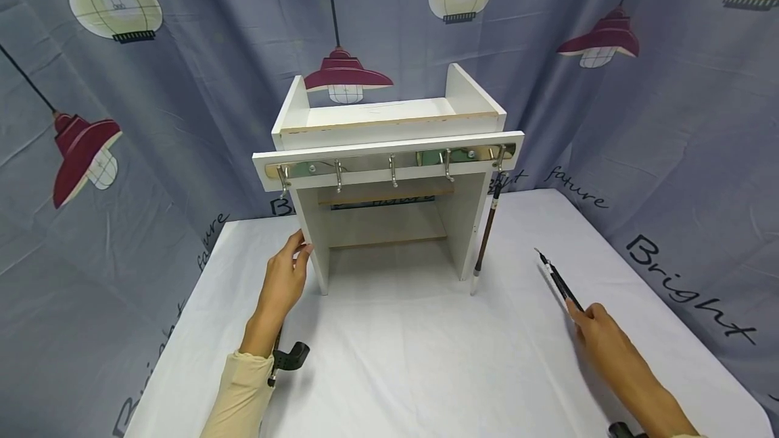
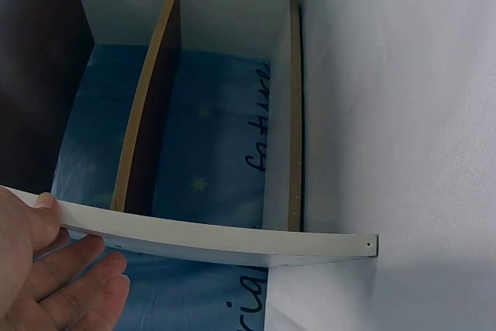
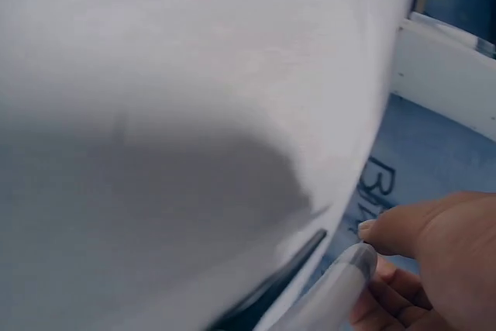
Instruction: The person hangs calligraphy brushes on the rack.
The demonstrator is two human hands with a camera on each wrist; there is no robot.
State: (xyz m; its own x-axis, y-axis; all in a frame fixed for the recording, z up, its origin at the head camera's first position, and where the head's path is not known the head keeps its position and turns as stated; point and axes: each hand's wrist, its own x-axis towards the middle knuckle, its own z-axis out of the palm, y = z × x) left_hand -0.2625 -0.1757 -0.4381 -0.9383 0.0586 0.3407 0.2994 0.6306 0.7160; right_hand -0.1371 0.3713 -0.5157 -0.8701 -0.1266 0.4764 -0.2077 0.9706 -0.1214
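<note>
A white wooden shelf unit (image 1: 389,222) stands upright on the table, with a hook rail (image 1: 389,161) across its front. My left hand (image 1: 285,279) holds the front edge of the left side panel (image 2: 217,238); the thumb lies on the edge and the fingers along the outer face. From the rightmost hook hangs a slim brush (image 1: 485,235) with a brown handle and pale tip. My right hand (image 1: 608,350), to the right of the unit and apart from it, pinches a slender dark brush (image 1: 558,282). A whitish tip (image 3: 341,277) with a grey band shows near its fingers.
The white-covered table (image 1: 402,357) has its right edge close to my right forearm. A blue-grey curtain (image 1: 201,100) printed with lamps hangs behind and on both sides. A black wrist device (image 1: 292,355) sits on my left wrist.
</note>
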